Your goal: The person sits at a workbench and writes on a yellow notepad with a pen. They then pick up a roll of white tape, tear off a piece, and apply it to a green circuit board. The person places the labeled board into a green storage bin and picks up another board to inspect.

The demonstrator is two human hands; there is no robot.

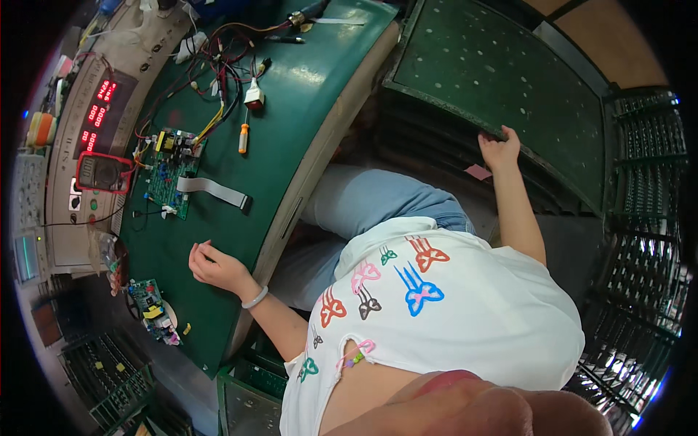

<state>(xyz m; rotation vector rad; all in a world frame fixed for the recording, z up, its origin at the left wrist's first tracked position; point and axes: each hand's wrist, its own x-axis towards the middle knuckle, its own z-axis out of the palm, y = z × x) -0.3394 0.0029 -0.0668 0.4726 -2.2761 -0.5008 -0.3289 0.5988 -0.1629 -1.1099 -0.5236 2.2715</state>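
My left hand (216, 269), a pale band at its wrist, hovers over or rests on the green workbench mat (211, 320). Its fingers are loosely bent and slightly apart, and nothing shows in them. Out to the right, my right hand (500, 150) grips the near edge of a dark green metal cart (502, 80), fingers curled at its rim. A green circuit board (171, 167) with wires and a grey ribbon cable (214, 190) lies on the mat beyond my left hand. A second circuit board (151, 311) lies closer to that hand.
An orange-handled screwdriver (243, 138) lies beside a red-and-white switch (254, 96) and tangled wires. A red multimeter (104, 173) leans against the instrument panel (109, 109) with lit red digits. Green slotted racks (649, 167) stand at the far right. A pink slip (478, 172) hangs below the cart's edge.
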